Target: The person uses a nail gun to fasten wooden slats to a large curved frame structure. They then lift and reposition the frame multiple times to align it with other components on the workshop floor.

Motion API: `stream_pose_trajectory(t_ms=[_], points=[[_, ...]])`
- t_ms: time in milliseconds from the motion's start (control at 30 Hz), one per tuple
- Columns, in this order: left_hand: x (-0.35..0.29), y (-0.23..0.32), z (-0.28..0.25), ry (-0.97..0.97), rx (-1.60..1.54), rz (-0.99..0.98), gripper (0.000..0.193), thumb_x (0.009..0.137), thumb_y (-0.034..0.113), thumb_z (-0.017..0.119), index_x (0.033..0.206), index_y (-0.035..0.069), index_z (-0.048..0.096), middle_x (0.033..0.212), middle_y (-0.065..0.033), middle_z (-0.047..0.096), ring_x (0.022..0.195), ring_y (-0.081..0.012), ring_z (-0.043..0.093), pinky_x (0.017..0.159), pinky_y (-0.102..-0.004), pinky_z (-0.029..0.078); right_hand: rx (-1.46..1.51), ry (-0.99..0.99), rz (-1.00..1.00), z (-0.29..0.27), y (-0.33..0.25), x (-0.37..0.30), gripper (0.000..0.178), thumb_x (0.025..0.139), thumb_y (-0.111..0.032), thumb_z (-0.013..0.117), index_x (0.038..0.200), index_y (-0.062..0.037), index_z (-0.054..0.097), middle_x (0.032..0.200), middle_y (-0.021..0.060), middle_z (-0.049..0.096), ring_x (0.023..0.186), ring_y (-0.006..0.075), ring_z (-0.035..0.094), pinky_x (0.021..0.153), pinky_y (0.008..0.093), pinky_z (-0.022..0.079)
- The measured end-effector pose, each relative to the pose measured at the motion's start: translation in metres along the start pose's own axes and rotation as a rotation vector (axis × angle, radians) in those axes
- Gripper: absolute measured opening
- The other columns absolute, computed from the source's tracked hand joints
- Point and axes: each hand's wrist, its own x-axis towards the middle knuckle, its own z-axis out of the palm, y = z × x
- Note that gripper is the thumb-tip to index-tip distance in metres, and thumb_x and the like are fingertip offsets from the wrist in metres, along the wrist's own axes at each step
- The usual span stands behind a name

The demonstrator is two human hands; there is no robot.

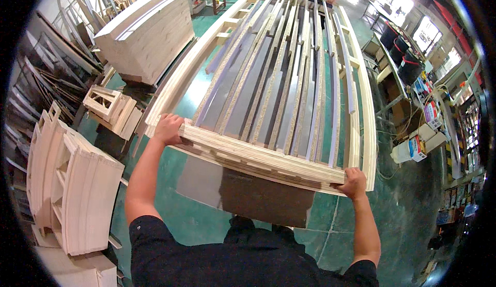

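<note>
Beyond left hand [169, 129] and right hand [354, 183], both gripping the pale rectangular wooden frame [258, 151], long speckled particleboard strips [320, 80] could slide if it tilts.

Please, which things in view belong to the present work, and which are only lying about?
Apparently in use:
pale wooden frame, near end gripped by left hand and right hand
long strips between its sides

Apparently lying about:
large wooden stack, upper left
small wooden frames, left
pale stack, lower left
black containers, right
</note>
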Motion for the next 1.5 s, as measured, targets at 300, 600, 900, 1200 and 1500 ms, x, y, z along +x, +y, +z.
stream_pose_trajectory(t_ms=[300, 600, 900, 1200, 1500], points=[[-0.019, -0.007, 0.026, -0.040, -0.045, 0.009, 0.052, 0.062, 0.045, 0.087, 0.096, 0.011, 0.066, 0.096, -0.0096, 0.069, 0.098, -0.0310, 0.065, 0.092, -0.0454, 0.045, -0.077, -0.101, 0.002, 0.020, -0.010, -0.007, 0.068, 0.052, -0.060, 0.094, 0.082, -0.0060, 0.065, 0.080, 0.0123, 0.065, 0.081, 0.0339, 0.065, 0.072, 0.0475, 0.050], [-0.020, -0.008, 0.023, -0.050, -0.075, -0.018, 0.061, 0.063, 0.057, 0.088, 0.097, 0.010, 0.066, 0.099, -0.0104, 0.069, 0.101, -0.0310, 0.065, 0.095, -0.0440, 0.045, -0.038, -0.088, 0.001, 0.026, -0.013, -0.008, 0.067, 0.053, -0.060, 0.094, 0.085, -0.0073, 0.066, 0.081, 0.0117, 0.068, 0.080, 0.0336, 0.068, 0.075, 0.0477, 0.050], [-0.008, 0.006, -0.008, -0.347, -0.035, -0.040, 0.108, 0.046, 0.077, 0.089, 0.125, 0.008, 0.061, 0.122, -0.0139, 0.065, 0.124, -0.0342, 0.058, 0.106, -0.0509, 0.040, 0.040, -0.386, 0.114, 0.011, -0.025, 0.009, 0.082, 0.057, -0.054, 0.095, 0.123, -0.0128, 0.069, 0.109, 0.0159, 0.072, 0.104, 0.0376, 0.068, 0.091, 0.0469, 0.054], [-0.008, 0.006, -0.016, -0.423, -0.011, -0.089, 0.118, 0.045, 0.073, 0.092, 0.139, 0.011, 0.056, 0.127, -0.0114, 0.064, 0.124, -0.0331, 0.057, 0.108, -0.0482, 0.039, 0.008, -0.418, 0.091, 0.015, -0.027, 0.007, 0.095, 0.054, -0.055, 0.096, 0.132, -0.0124, 0.063, 0.113, 0.0146, 0.069, 0.108, 0.0371, 0.066, 0.093, 0.0492, 0.051], [-0.010, 0.004, -0.008, -0.392, -0.051, -0.092, 0.116, 0.045, 0.072, 0.092, 0.137, 0.011, 0.057, 0.128, -0.0114, 0.063, 0.124, -0.0332, 0.056, 0.110, -0.0517, 0.037, -0.078, -0.588, 0.242, 0.010, -0.038, 0.015, 0.094, 0.052, -0.056, 0.096, 0.125, -0.0078, 0.063, 0.120, 0.0153, 0.063, 0.118, 0.0370, 0.058, 0.102, 0.0491, 0.045]])
